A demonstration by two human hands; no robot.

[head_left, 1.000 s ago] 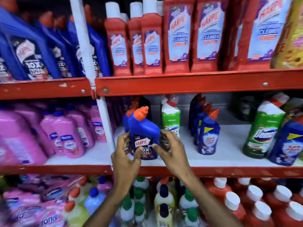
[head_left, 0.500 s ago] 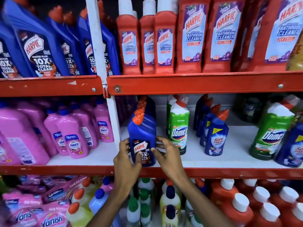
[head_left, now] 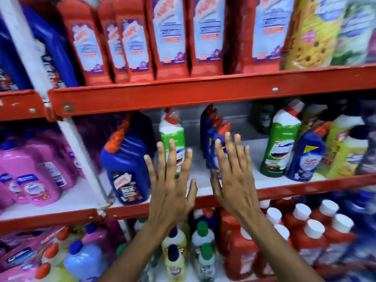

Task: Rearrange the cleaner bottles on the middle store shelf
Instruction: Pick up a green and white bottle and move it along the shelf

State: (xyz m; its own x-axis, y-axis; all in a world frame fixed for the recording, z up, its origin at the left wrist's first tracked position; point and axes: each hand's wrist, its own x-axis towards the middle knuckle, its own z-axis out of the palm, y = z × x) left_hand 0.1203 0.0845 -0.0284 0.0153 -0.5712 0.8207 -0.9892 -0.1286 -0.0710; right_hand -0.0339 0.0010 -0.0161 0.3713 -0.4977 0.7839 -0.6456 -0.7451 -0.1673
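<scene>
Grip wide on both: left hand (head_left: pixel 169 186) and right hand (head_left: pixel 232 180) raised, fingers spread, empty. Blue cleaner bottle (head_left: pixel 127 167) stands upright on middle shelf (head_left: pixel 305 189), just left of left hand.

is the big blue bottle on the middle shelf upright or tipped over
Upright. The blue bottle stands on its base at the shelf front, orange cap up, label facing out. Neither hand touches it.
</scene>
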